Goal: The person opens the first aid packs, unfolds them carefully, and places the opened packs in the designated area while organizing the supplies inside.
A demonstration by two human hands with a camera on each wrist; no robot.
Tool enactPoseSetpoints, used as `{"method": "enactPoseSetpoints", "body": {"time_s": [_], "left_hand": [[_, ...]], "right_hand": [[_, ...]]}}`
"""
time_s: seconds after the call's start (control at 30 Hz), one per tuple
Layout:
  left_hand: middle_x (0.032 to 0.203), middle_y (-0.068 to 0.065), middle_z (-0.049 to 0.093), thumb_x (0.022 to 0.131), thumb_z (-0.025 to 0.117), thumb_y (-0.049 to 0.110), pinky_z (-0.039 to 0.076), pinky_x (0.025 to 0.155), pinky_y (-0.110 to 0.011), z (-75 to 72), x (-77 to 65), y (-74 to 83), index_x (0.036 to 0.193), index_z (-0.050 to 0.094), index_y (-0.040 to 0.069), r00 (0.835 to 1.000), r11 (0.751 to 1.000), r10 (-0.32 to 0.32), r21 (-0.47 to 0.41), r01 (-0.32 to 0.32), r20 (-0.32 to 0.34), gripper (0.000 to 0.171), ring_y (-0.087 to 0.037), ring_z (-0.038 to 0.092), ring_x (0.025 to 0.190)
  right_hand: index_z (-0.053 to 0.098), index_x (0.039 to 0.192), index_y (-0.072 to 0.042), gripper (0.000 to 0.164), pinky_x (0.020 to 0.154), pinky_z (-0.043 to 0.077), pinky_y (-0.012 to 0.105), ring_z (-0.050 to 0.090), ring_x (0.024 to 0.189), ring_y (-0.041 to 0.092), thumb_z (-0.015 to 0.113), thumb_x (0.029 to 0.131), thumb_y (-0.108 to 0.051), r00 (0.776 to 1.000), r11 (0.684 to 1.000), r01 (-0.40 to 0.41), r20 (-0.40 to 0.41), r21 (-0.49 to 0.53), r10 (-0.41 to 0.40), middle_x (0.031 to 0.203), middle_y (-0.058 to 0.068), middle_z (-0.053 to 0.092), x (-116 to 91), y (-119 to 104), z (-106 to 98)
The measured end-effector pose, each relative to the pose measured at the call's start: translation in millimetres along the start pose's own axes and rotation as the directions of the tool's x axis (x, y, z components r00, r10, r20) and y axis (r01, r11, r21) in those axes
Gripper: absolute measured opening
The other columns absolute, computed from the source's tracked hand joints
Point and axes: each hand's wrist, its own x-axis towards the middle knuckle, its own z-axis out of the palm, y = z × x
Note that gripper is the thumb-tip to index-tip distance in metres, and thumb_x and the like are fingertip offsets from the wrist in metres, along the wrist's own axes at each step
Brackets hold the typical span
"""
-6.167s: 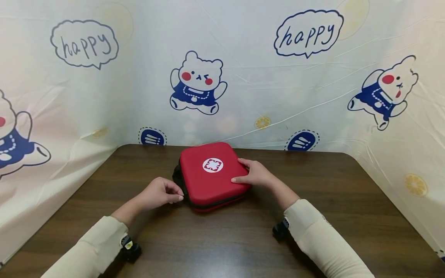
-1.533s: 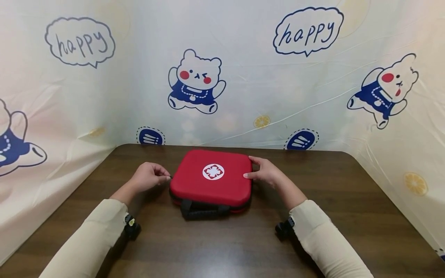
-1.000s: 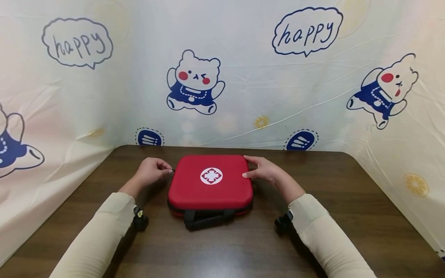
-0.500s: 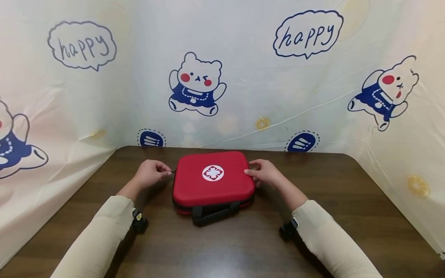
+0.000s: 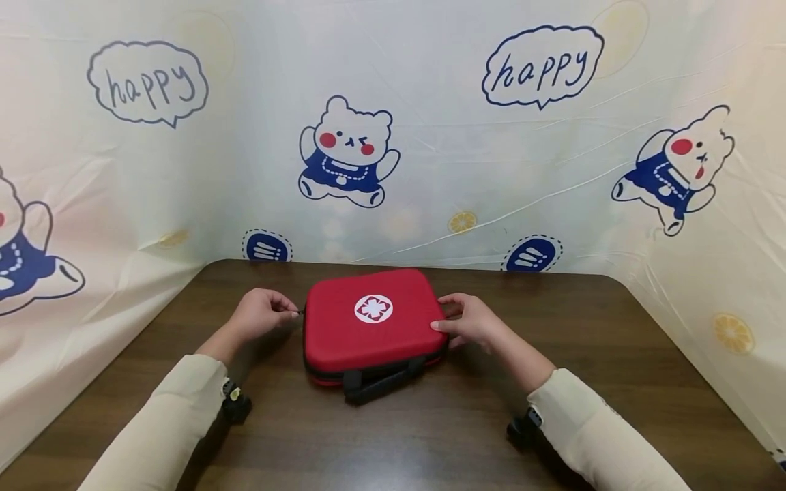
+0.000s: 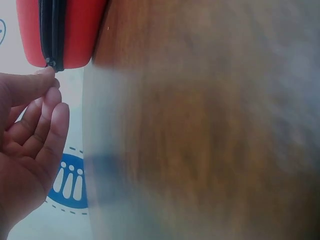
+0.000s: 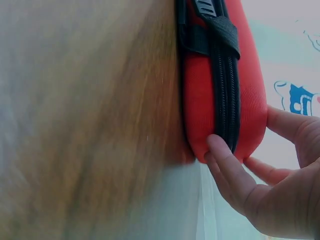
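A red first-aid case (image 5: 374,341) with a white cross emblem lies on the table, its lid down and its black carry handle (image 5: 383,385) towards the front. At its left side my left hand (image 5: 260,317) pinches the small dark zipper pull (image 6: 50,63) between thumb and fingertips; the other fingers are loosely bent. My right hand (image 5: 473,320) grips the case's right side, thumb on the lid and fingers at the side wall. In the right wrist view, a finger lies along the black zipper (image 7: 227,100), whose two rows of teeth run together beside the handle strap.
The brown wooden table (image 5: 393,443) extends around the case on every side. A pale printed curtain (image 5: 442,170) with bears and "happy" bubbles hangs close behind the table and along both sides. Each wrist wears a small black camera (image 5: 236,406).
The case has turned counterclockwise, bringing its handle from the left side to the front. Both hands have stayed with it; the right one has lately slid slightly forward along the side.
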Motion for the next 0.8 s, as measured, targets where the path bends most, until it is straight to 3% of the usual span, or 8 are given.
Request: {"method": "enactPoseSetpoints", "body": {"time_s": [0.3, 0.57, 0.7, 0.8], "left_hand": [[0.079, -0.005, 0.070, 0.086, 0.073, 0.008, 0.053, 0.062, -0.031, -1.6, -11.8, 1.9, 0.089, 0.075, 0.005, 0.997, 0.999, -0.014, -0.047, 0.018, 0.078, 0.005, -0.019, 0.059, 0.068], [0.073, -0.002, 0.067, 0.085, 0.075, 0.010, 0.051, 0.059, -0.032, 2.3, -21.1, 8.5, 0.086, 0.075, 0.006, 0.996, 0.998, 0.024, -0.058, -0.019, 0.084, 0.004, -0.018, 0.057, 0.067], [0.073, -0.001, 0.067, 0.084, 0.076, 0.009, 0.051, 0.057, -0.031, 5.1, -26.1, 12.0, 0.085, 0.075, 0.005, 0.995, 0.996, 0.051, -0.077, -0.045, 0.085, 0.004, -0.018, 0.058, 0.066], [0.073, -0.001, 0.067, 0.084, 0.076, 0.009, 0.051, 0.056, -0.030, 7.0, -29.3, 15.1, 0.085, 0.075, 0.005, 0.994, 0.994, 0.058, -0.093, -0.050, 0.088, 0.004, -0.018, 0.058, 0.066]], "right_hand": [[0.058, 0.127, 0.004, 0.044, 0.067, 0.058, 0.048, 0.066, 0.078, 0.022, 0.074, 0.087, -0.010, 0.997, 0.998, -0.017, -0.079, -0.066, 0.012, 0.106, 0.020, 0.064, 15.9, -1.5, -10.1], [0.065, 0.117, 0.003, 0.036, 0.073, 0.058, 0.047, 0.067, 0.077, 0.026, 0.075, 0.086, -0.012, 0.986, 0.995, -0.043, -0.166, -0.094, 0.027, 0.100, 0.019, 0.067, 26.3, -3.6, -15.0], [0.068, 0.109, 0.002, 0.031, 0.072, 0.058, 0.044, 0.067, 0.079, 0.031, 0.077, 0.085, -0.017, 0.973, 0.988, -0.034, -0.230, -0.152, -0.002, 0.098, 0.018, 0.067, 30.1, -2.3, -16.0], [0.070, 0.106, 0.003, 0.029, 0.074, 0.058, 0.044, 0.068, 0.073, 0.026, 0.076, 0.086, -0.017, 0.963, 0.989, -0.019, -0.268, -0.147, -0.021, 0.097, 0.018, 0.066, 32.8, -0.4, -16.4]]}}
